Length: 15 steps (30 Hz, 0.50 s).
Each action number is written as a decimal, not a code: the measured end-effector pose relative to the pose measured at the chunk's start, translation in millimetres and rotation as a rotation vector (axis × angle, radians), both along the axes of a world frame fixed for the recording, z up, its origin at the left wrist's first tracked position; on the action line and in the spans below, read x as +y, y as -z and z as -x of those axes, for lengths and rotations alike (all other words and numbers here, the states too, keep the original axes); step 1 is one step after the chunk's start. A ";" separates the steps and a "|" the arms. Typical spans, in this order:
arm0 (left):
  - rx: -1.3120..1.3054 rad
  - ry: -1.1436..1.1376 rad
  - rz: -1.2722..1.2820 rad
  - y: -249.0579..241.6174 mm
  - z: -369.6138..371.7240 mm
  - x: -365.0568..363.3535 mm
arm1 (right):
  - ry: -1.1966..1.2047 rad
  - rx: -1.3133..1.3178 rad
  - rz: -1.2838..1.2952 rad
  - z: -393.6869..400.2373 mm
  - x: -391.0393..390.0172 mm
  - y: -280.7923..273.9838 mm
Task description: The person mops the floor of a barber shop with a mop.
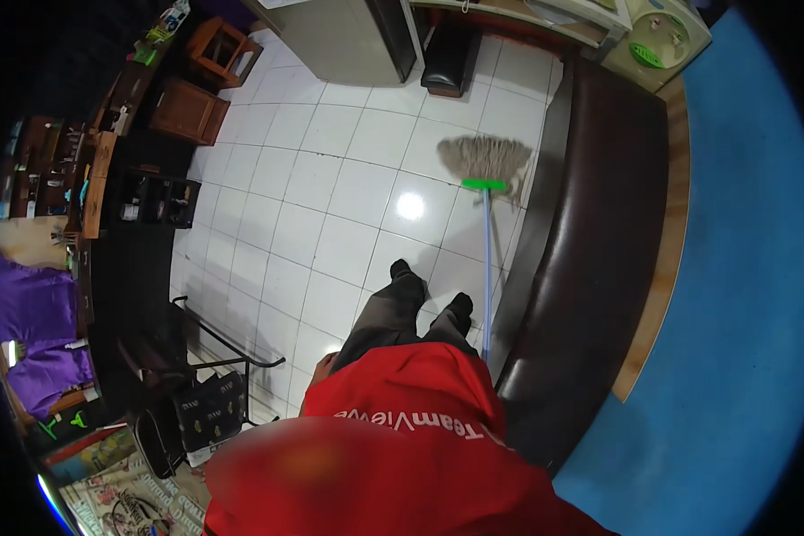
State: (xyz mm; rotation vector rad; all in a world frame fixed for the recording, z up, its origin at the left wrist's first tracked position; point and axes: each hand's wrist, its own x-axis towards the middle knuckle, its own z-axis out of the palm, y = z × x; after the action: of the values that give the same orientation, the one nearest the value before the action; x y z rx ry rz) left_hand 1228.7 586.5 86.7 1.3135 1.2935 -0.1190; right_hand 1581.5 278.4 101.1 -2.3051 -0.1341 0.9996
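A mop with grey-brown strands (484, 159) and a green head (484, 184) rests on the tiled floor, ahead and to the right of my feet. Its light blue handle (488, 268) runs back towards my right side and disappears behind my red shirt (411, 375). Whatever grips the handle's upper end is out of sight, and my right hand does not show. Only a small part of my left hand (323, 368) peeks out beside the shirt at my left hip. Its fingers are too hidden to judge, and nothing is visible in it.
A long dark brown padded bench (607, 205) borders the floor on the right. A black chair (214, 406) stands to my left, near shelves (45, 170) and a brown wooden cabinet (188, 113). At the far end are a grey cabinet (344, 40) and a black padded stool (449, 61).
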 end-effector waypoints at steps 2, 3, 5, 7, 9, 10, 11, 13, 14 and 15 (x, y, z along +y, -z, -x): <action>0.002 0.001 -0.017 -7.5 -3.5 -4.2 | -0.015 -0.056 -0.004 -3.4 2.6 4.4; 0.008 0.000 -0.025 -12.6 -2.9 -6.8 | -0.023 -0.080 -0.006 -3.5 3.8 6.7; 0.021 0.002 -0.042 -21.3 -1.9 -13.2 | -0.037 -0.125 -0.010 -3.6 4.8 12.9; 0.038 0.018 -0.053 -28.5 -2.6 -16.4 | -0.036 -0.167 -0.008 -2.4 4.3 19.1; 0.071 0.061 -0.064 -39.0 0.2 -12.8 | -0.009 -0.191 -0.003 9.5 2.2 25.3; 0.089 0.088 -0.071 -43.8 1.5 -9.5 | 0.010 -0.202 0.000 16.6 1.2 29.0; 0.107 0.114 -0.081 -48.3 1.6 -4.9 | 0.029 -0.213 0.000 22.9 1.7 33.4; 0.192 0.233 -0.088 -58.4 5.8 -6.2 | 0.122 -0.137 -0.157 -12.3 27.6 40.2; 0.263 0.395 -0.180 -65.5 0.6 -3.6 | 0.254 -0.111 -0.268 -43.8 52.6 74.7; 0.333 0.556 -0.270 -72.5 -5.9 -0.6 | 0.202 -0.173 -0.379 -82.3 75.7 94.2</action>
State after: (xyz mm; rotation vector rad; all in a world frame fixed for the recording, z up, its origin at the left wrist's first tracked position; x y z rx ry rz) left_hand 1234.6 585.9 159.2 1.9256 1.2105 -0.5881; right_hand 1663.8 354.1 6.9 -2.0054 -0.1436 0.6126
